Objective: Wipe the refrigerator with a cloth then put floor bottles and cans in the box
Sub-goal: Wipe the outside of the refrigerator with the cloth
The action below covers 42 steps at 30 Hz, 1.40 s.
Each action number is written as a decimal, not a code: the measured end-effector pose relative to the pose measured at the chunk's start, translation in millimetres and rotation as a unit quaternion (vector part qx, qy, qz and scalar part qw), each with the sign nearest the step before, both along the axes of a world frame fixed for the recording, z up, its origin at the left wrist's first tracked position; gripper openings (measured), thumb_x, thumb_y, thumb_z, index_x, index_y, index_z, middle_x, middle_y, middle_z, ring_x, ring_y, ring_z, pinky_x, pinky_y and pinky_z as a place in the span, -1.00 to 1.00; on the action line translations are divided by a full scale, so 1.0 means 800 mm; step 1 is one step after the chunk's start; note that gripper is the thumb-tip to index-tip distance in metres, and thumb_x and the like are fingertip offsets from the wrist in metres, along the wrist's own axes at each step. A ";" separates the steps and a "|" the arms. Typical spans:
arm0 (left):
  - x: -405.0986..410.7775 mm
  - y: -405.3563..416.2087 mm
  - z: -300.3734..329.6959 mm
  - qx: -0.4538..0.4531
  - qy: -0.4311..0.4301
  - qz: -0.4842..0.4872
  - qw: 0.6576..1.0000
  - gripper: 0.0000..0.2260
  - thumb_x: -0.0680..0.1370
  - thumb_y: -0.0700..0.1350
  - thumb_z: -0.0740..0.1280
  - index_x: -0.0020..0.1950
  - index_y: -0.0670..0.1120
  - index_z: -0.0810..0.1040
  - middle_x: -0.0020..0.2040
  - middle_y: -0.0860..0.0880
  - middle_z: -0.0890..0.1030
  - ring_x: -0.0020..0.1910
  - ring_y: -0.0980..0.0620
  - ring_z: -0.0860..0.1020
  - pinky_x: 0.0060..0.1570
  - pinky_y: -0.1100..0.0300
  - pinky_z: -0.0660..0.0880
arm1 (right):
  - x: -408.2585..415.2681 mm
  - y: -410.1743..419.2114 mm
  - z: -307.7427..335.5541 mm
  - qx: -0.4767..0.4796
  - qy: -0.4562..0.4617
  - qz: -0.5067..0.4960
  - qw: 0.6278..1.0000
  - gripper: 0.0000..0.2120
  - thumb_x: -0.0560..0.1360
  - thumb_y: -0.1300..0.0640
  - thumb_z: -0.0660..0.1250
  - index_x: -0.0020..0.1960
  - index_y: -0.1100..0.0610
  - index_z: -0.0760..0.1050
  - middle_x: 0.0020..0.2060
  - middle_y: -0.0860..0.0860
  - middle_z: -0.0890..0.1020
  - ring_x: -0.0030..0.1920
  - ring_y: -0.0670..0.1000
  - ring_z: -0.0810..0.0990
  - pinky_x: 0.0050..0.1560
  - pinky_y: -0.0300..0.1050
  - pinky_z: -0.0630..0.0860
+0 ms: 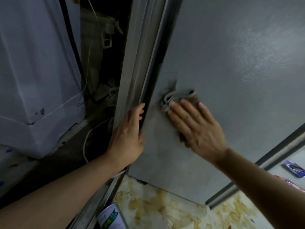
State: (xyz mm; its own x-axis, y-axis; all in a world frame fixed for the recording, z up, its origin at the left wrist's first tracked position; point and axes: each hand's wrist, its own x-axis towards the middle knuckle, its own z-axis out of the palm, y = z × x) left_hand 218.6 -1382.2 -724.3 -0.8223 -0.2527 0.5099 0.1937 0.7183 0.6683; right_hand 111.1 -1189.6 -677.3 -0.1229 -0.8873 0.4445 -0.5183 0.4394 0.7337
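Note:
The grey refrigerator door (231,63) fills the right of the head view, swung open. My right hand (194,123) lies flat with straight fingers on a crumpled grey-brown cloth (178,97), pressing it against the door's lower left area. My left hand (130,131) holds the door's left edge, its fingers wrapped round the edge beside the rubber seal (140,63). A white can with a green label (109,217) stands on the floor at the bottom.
A white appliance (38,80) stands at the left, with a dark gap full of cables (99,90) between it and the refrigerator. The yellow-patterned floor (173,210) shows below the door. Colourful packets (293,169) lie at the far right.

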 end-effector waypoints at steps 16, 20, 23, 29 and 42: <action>-0.011 0.069 -0.006 -0.066 -0.043 0.054 0.995 -0.19 0.50 -0.24 0.31 0.53 0.01 -0.19 0.52 0.02 -0.33 0.52 0.01 -0.17 0.38 0.22 0.07 | 0.003 0.091 -0.011 -0.031 -0.004 -0.027 0.999 -0.53 0.61 0.13 -0.12 0.49 0.19 0.16 0.48 0.06 0.16 0.49 0.10 0.09 0.49 0.03 -0.09; -0.018 0.098 -0.012 -0.113 -0.040 0.078 0.990 -0.17 0.44 -0.26 0.35 0.54 -0.01 -0.11 0.53 0.00 -0.31 0.52 -0.08 -0.14 0.42 -0.05 0.20 | -0.001 0.107 -0.019 -0.116 -0.025 -0.032 0.992 -0.53 0.60 0.18 -0.07 0.49 0.24 0.12 0.48 0.14 0.13 0.49 0.15 0.05 0.51 0.06 -0.09; -0.021 0.109 -0.015 -0.119 -0.059 0.097 0.986 -0.14 0.42 -0.25 0.36 0.53 0.01 -0.14 0.52 0.00 -0.34 0.52 -0.11 -0.15 0.41 -0.06 0.15 | 0.007 0.123 -0.077 -0.037 -0.052 -0.044 0.997 -0.49 0.55 0.20 0.00 0.48 0.26 0.08 0.48 0.15 0.09 0.48 0.19 0.03 0.49 0.06 -0.09; -0.014 0.131 -0.010 -0.186 -0.048 0.046 0.980 -0.14 0.38 -0.26 0.38 0.54 -0.03 -0.06 0.52 0.03 -0.29 0.52 -0.13 -0.01 0.38 -0.09 0.22 | 0.009 0.151 -0.066 -0.014 -0.038 -0.047 0.998 -0.50 0.56 0.20 -0.01 0.49 0.25 0.07 0.48 0.12 0.11 0.48 0.16 0.11 0.49 0.04 0.02; -0.029 0.166 -0.010 -0.248 -0.056 0.053 0.966 -0.10 0.36 -0.27 0.40 0.54 0.02 -0.08 0.51 0.07 -0.37 0.51 -0.05 -0.20 0.38 -0.12 0.16 | 0.019 0.211 -0.096 -0.003 -0.047 -0.121 0.992 -0.40 0.53 0.15 0.15 0.50 0.22 0.01 0.48 0.13 0.08 0.48 0.17 0.06 0.45 0.12 -0.05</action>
State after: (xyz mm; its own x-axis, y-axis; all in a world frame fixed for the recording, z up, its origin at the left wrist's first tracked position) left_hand 195.5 -1249.4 -732.2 -0.8620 -0.0852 0.4997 0.0492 0.9670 0.2498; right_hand 126.4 -1020.8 -754.0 -0.3728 -0.8245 0.4258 -0.4642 0.5630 0.6838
